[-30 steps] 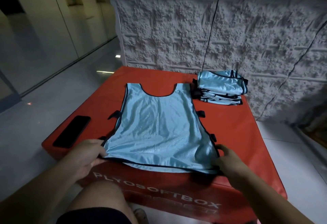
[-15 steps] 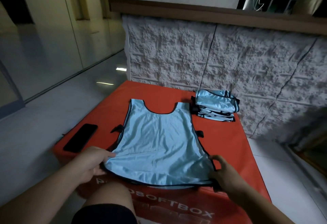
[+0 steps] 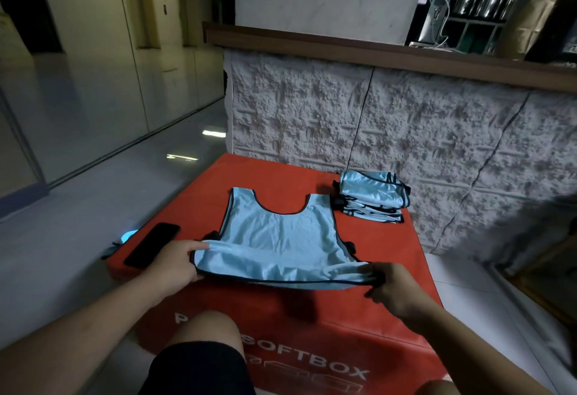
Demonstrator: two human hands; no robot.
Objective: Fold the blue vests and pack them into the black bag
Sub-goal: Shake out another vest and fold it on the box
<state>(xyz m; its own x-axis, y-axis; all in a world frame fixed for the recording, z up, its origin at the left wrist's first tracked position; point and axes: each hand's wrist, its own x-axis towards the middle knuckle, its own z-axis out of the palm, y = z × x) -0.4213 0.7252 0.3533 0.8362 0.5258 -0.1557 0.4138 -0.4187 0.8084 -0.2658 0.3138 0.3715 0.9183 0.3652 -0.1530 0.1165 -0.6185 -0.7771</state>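
A light blue vest (image 3: 278, 235) with black trim lies on the red soft box (image 3: 384, 257), neck hole away from me. My left hand (image 3: 175, 262) pinches its bottom left corner and my right hand (image 3: 392, 285) pinches its bottom right corner. The hem is lifted off the box and stretched between them. A stack of folded blue vests (image 3: 373, 196) sits at the box's far right corner. No black bag is in view.
A black phone (image 3: 153, 244) lies on the box's left edge, just left of my left hand. A rough white stone counter wall (image 3: 406, 132) rises right behind the box. Shiny floor spreads to the left. My knee (image 3: 206, 335) is in front of the box.
Both hands have raised the vest's bottom hem off the box and carried it away from me, toward the neck. My head has tilted up, showing more of the counter.
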